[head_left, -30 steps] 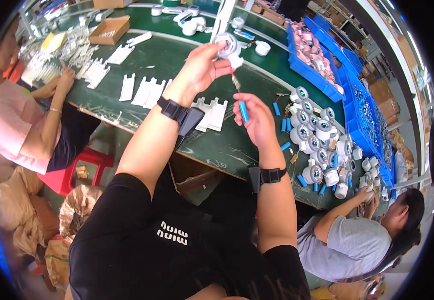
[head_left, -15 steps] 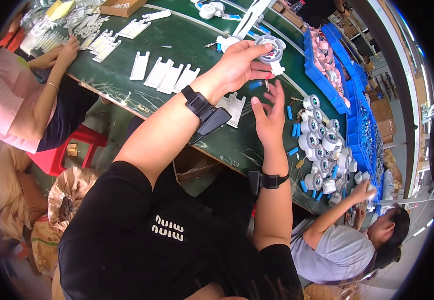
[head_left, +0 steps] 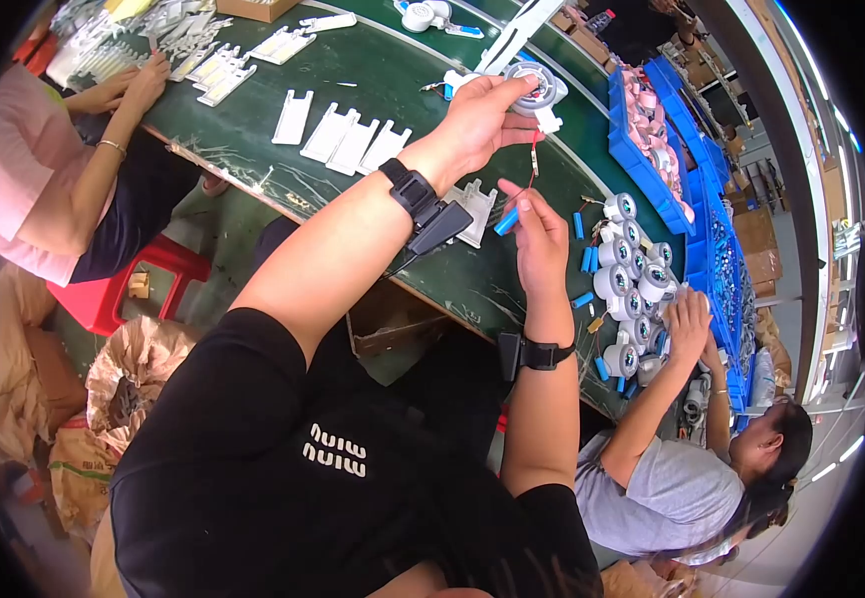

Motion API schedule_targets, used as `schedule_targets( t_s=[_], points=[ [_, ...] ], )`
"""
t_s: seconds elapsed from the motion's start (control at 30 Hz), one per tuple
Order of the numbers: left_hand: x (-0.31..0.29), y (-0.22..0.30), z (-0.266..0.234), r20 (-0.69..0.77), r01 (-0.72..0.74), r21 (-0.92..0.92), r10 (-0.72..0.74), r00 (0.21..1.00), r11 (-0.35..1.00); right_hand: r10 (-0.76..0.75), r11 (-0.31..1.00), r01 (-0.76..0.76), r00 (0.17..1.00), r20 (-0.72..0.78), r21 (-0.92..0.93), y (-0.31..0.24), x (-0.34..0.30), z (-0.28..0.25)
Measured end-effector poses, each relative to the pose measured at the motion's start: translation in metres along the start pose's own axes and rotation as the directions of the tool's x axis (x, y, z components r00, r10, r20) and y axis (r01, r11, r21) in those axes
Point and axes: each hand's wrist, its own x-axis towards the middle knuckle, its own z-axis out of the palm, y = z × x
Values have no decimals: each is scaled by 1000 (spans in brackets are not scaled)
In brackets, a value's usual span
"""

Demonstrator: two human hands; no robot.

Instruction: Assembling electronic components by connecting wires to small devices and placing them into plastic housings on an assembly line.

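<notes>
My left hand (head_left: 474, 124) is closed on a round grey-and-white housing (head_left: 549, 90), gripping it at the rim with the thumb over its face. A red wire (head_left: 534, 159) with a small connector hangs from the housing. Below it, my right hand (head_left: 540, 244) pinches a small blue cylindrical battery (head_left: 506, 221) between thumb and fingers. The wire runs down toward this battery; whether they are joined is too small to tell. White flat panels (head_left: 353, 146) lie on the green table (head_left: 432, 279) beside my left forearm, and another panel (head_left: 474, 211) lies under my left wrist.
Several round white housings (head_left: 614, 281) and loose blue batteries (head_left: 582, 299) cluster on the right, where a co-worker's hand (head_left: 690, 324) reaches in. Blue bins (head_left: 642, 159) line the far right. A co-worker in pink (head_left: 34, 189) sits at left. A white post (head_left: 507, 42) stands ahead.
The blue battery hung below the housing and is now pinched in my right hand, whose fingers have closed. The right co-worker's hand has moved onto the housings.
</notes>
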Motion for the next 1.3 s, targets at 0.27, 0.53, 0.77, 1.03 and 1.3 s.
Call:
schedule_targets(
  t_s=[0.27, 0.53, 0.77, 1.03, 1.3],
  points=[
    [7, -5, -9, -271, 35, 225, 28, 962, 974, 124, 978, -128, 992, -32, -168, 6, -2, 6],
    [6, -10, -10, -266, 36, 391, 75, 961, 920, 187, 869, -175, 982, -22, -464, 14, 0, 4],
    [8, -23, -14, -1, -130, 731, 192, 981, 670, -215, 669, 234, 969, 118, -706, 11, 2, 3],
    [9, -18, 34, 138, -56, 854, -121, 983, 517, -114, 984, 49, 910, -400, -169, 23, 12, -57],
    [110, -41, 91, -73, 65, 780, -13, 997, 623, -114, 993, 104, 815, -568, -50, 19, 14, -54]
  ],
)
